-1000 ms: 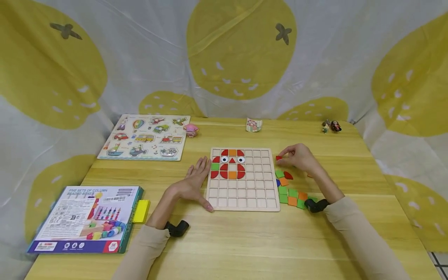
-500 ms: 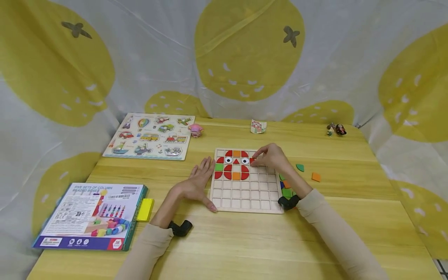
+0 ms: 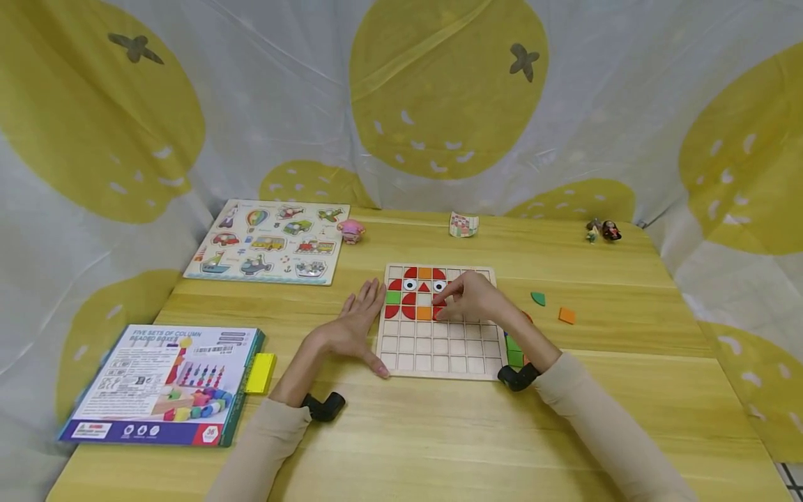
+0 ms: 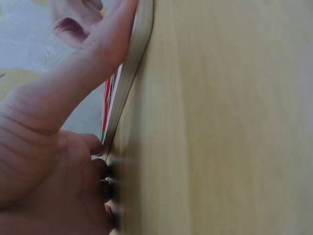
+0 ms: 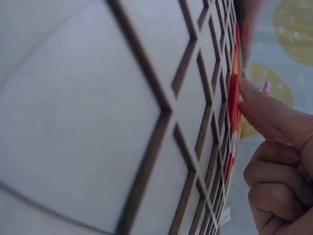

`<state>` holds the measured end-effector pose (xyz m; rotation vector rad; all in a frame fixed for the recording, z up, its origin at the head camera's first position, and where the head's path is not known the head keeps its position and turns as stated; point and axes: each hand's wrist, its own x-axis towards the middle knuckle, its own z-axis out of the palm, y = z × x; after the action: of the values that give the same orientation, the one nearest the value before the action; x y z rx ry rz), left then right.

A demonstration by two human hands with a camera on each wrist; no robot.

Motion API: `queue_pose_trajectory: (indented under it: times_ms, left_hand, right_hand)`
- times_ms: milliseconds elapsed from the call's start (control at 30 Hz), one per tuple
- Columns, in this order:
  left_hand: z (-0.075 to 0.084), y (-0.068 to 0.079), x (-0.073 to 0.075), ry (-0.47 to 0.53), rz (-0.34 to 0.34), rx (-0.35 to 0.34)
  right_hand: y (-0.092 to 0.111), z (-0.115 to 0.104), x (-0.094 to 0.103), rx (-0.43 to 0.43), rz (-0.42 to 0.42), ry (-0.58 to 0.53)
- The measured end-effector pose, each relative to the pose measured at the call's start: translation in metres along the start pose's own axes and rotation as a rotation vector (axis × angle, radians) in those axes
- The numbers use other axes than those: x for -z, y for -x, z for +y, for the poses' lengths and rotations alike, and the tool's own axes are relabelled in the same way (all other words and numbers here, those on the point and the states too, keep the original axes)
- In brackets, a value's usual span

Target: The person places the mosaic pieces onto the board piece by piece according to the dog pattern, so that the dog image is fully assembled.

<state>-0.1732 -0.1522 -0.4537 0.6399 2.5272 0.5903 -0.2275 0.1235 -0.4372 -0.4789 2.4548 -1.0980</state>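
My left hand lies spread along the left side of a wooden grid board, its thumb at the lower left corner and fingertips at the upper edge. In the left wrist view, the thumb rests along the board's rim. The board's upper left bears a figure of red, orange and green tiles with two white eye pieces. Over the figure's right side, my right hand pinches at a red tile with thumb and index finger, the other fingers curled. It hides part of the board and the tiles there.
Loose green tiles lie by the board's right edge, partly behind the right wrist. Farther right are a dark green quarter-round tile and an orange square. A picture card, vehicle puzzle, pink figurine and boxed toy stand around.
My right hand brought a red tile from the right of the board to beside the right eye, then moved slightly down and left. My left hand stays at the board's side.
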Motion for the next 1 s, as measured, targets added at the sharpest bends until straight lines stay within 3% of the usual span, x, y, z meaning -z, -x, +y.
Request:
queue_pose_trajectory:
  times_ms: [267,433,600,733,867,1000]
  left_hand:
    - [0.003,-0.003,0.003,-0.006,-0.004,-0.009]
    - [0.003,-0.005,0.004,0.000,-0.015,-0.015]
    - [0.003,-0.007,0.008,0.008,-0.011,-0.019]
    - [0.003,-0.007,0.009,0.004,-0.001,-0.019]
    - [0.003,-0.004,0.006,0.009,0.009,-0.030]
    - [0.003,0.000,0.003,0.016,0.009,-0.026]
  right_hand:
    - [0.005,0.003,-0.001,0.045,-0.013,0.059]
    - [0.022,0.009,0.024,0.033,0.004,0.011]
    - [0.061,0.035,0.058,-0.004,0.100,0.027]
    - [0.087,0.063,0.071,-0.066,0.120,0.043]
    - [0.098,0.080,0.075,-0.101,0.117,0.016]
    - [0.094,0.084,0.074,-0.114,0.103,-0.004]
